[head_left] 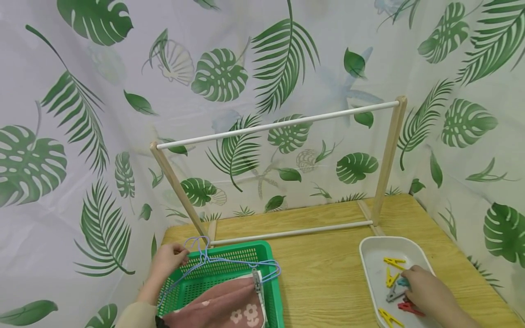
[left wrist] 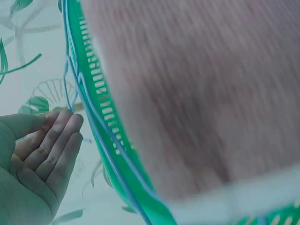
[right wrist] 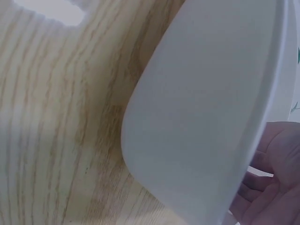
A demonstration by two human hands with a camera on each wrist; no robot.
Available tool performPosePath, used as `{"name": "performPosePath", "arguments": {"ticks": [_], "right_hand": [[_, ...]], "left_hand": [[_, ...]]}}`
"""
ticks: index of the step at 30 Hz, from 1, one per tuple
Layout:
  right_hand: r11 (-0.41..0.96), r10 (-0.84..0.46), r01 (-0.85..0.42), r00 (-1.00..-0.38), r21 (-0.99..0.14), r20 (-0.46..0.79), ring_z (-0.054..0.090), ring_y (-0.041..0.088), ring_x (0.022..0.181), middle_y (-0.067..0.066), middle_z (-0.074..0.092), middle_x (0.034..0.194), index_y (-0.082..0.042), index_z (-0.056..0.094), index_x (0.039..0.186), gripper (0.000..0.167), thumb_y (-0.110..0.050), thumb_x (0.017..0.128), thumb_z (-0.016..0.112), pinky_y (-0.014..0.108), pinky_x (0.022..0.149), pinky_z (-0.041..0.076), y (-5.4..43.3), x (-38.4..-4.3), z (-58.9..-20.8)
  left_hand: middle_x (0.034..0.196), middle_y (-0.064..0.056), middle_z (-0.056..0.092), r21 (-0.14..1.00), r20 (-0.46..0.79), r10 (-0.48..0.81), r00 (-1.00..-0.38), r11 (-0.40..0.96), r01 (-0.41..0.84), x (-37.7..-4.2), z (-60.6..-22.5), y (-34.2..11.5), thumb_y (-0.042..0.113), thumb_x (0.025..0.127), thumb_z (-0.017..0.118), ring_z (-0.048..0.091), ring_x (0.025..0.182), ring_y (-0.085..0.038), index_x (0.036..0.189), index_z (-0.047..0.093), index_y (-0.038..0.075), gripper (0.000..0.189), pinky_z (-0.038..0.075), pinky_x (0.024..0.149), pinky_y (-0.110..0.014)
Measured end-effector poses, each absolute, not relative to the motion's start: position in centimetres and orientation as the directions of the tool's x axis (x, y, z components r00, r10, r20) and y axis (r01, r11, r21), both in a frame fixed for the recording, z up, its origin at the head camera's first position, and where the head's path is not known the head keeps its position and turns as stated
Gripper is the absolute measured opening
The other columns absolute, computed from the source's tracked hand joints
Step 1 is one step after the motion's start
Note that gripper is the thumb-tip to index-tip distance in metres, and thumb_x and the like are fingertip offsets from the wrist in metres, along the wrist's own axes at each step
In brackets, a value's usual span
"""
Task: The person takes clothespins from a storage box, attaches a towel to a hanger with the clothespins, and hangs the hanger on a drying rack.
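Note:
In the head view my left hand (head_left: 169, 260) pinches the hook of a lavender wire hanger (head_left: 221, 260) over a green basket (head_left: 268, 255). The left wrist view shows the fingertips of that hand (left wrist: 40, 159) at the hook. A pink towel (head_left: 221, 303) with white flowers hangs over the basket, with a grey clothespin (head_left: 256, 280) at its upper right edge. My right hand (head_left: 426, 289) reaches into a white tray (head_left: 365, 262), its fingertips at a blue clothespin (head_left: 403, 281). The tray wall hides those fingertips in the right wrist view, so their grip cannot be told.
Yellow clothespins (head_left: 394, 263), a red clothespin (head_left: 410, 308) and a grey clothespin (head_left: 394, 295) lie in the tray. Behind stands a wooden rack (head_left: 387, 159) with a white top bar (head_left: 283, 124). Leaf-patterned sheets (head_left: 172, 105) enclose the wooden table (head_left: 324, 269).

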State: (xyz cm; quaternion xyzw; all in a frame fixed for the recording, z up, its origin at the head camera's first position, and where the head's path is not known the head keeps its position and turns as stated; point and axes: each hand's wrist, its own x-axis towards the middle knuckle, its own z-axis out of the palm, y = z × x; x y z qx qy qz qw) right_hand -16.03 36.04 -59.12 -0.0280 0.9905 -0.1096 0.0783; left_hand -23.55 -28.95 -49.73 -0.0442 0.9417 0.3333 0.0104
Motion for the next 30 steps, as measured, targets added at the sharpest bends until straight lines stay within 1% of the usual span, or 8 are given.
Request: {"name": "performPosePath", "arguments": {"ticks": [3, 5, 10, 14, 18, 21, 27, 30], "right_hand": [[0.976, -0.085, -0.055, -0.987, -0.212, -0.136, 0.068, 0.024, 0.084, 0.015, 0.069, 0.096, 0.008, 0.074, 0.112, 0.033, -0.005, 0.083, 0.082, 0.050, 0.074, 0.062, 35.9, -15.9, -59.1], [0.976, -0.086, -0.055, -0.986, -0.209, -0.145, 0.067, 0.024, 0.084, 0.014, 0.068, 0.095, 0.006, 0.074, 0.112, 0.031, -0.004, 0.084, 0.082, 0.050, 0.073, 0.062, 35.9, -16.0, -59.1], [0.976, -0.093, -0.058, -0.983, -0.212, -0.161, 0.064, 0.021, 0.081, 0.010, 0.066, 0.092, 0.003, 0.075, 0.112, 0.030, 0.000, 0.082, 0.081, 0.048, 0.072, 0.060, 35.8, -16.1, -59.3], [0.972, -0.101, -0.064, -0.983, -0.224, -0.154, 0.062, 0.021, 0.080, 0.010, 0.066, 0.091, 0.002, 0.076, 0.110, 0.028, 0.003, 0.081, 0.077, 0.048, 0.071, 0.059, 35.7, -15.9, -59.3], [0.970, -0.102, -0.066, -0.984, -0.233, -0.147, 0.061, 0.020, 0.078, 0.010, 0.066, 0.091, 0.001, 0.077, 0.106, 0.026, 0.004, 0.081, 0.075, 0.047, 0.070, 0.059, 35.6, -15.9, -59.3], [0.970, -0.102, -0.066, -0.984, -0.233, -0.146, 0.061, 0.020, 0.078, 0.010, 0.066, 0.091, 0.000, 0.077, 0.105, 0.025, 0.005, 0.080, 0.075, 0.047, 0.070, 0.059, 35.6, -15.9, -59.3], [0.965, -0.102, -0.054, -0.979, -0.257, -0.175, 0.060, 0.019, 0.078, 0.009, 0.066, 0.091, -0.001, 0.078, 0.103, 0.024, 0.007, 0.081, 0.072, 0.046, 0.070, 0.058, 35.6, -15.9, -59.3], [0.964, -0.103, -0.055, -0.980, -0.261, -0.173, 0.060, 0.018, 0.079, 0.008, 0.066, 0.090, -0.002, 0.079, 0.102, 0.025, 0.008, 0.080, 0.071, 0.044, 0.070, 0.059, 35.7, -15.9, -59.3]], "left_hand": [[0.077, -0.007, 0.078, 0.587, -0.051, -0.083, -0.995, 0.804, -0.097, -23.3, -49.7, -29.9, 0.009, 0.102, 0.066, 0.071, 0.068, -0.016, 0.100, 0.078, -0.005, 0.018, 0.059, 0.065, -0.031], [0.074, -0.004, 0.076, 0.553, -0.047, -0.087, -0.995, 0.828, -0.099, -23.2, -49.8, -30.4, 0.010, 0.101, 0.065, 0.068, 0.068, -0.014, 0.096, 0.078, -0.001, 0.019, 0.056, 0.066, -0.032], [0.071, -0.001, 0.071, 0.498, -0.047, -0.113, -0.992, 0.859, -0.122, -22.8, -50.0, -31.8, 0.009, 0.098, 0.063, 0.061, 0.070, -0.016, 0.087, 0.076, 0.002, 0.018, 0.050, 0.065, -0.032], [0.077, -0.007, 0.073, 0.460, -0.045, -0.153, -0.987, 0.874, -0.157, -22.5, -50.3, -33.2, 0.010, 0.095, 0.063, 0.065, 0.073, -0.021, 0.090, 0.076, 0.000, 0.017, 0.052, 0.065, -0.036], [0.091, -0.017, 0.077, 0.403, -0.024, -0.184, -0.983, 0.898, -0.178, -22.3, -50.3, -34.2, 0.012, 0.094, 0.066, 0.071, 0.086, -0.033, 0.097, 0.077, -0.004, 0.020, 0.058, 0.077, -0.049], [0.100, -0.023, 0.077, 0.390, -0.028, -0.202, -0.979, 0.900, -0.197, -22.2, -50.4, -34.9, 0.013, 0.094, 0.067, 0.072, 0.094, -0.039, 0.103, 0.076, -0.007, 0.023, 0.058, 0.084, -0.056], [0.102, -0.025, 0.076, 0.331, -0.080, -0.225, -0.971, 0.913, -0.239, -21.8, -50.8, -35.8, 0.012, 0.094, 0.064, 0.072, 0.095, -0.042, 0.104, 0.074, -0.008, 0.025, 0.059, 0.085, -0.058], [0.112, -0.030, 0.074, 0.301, -0.133, -0.224, -0.966, 0.919, -0.254, -21.8, -51.0, -35.8, 0.014, 0.095, 0.062, 0.070, 0.105, -0.048, 0.111, 0.072, -0.011, 0.031, 0.058, 0.092, -0.060]]}}
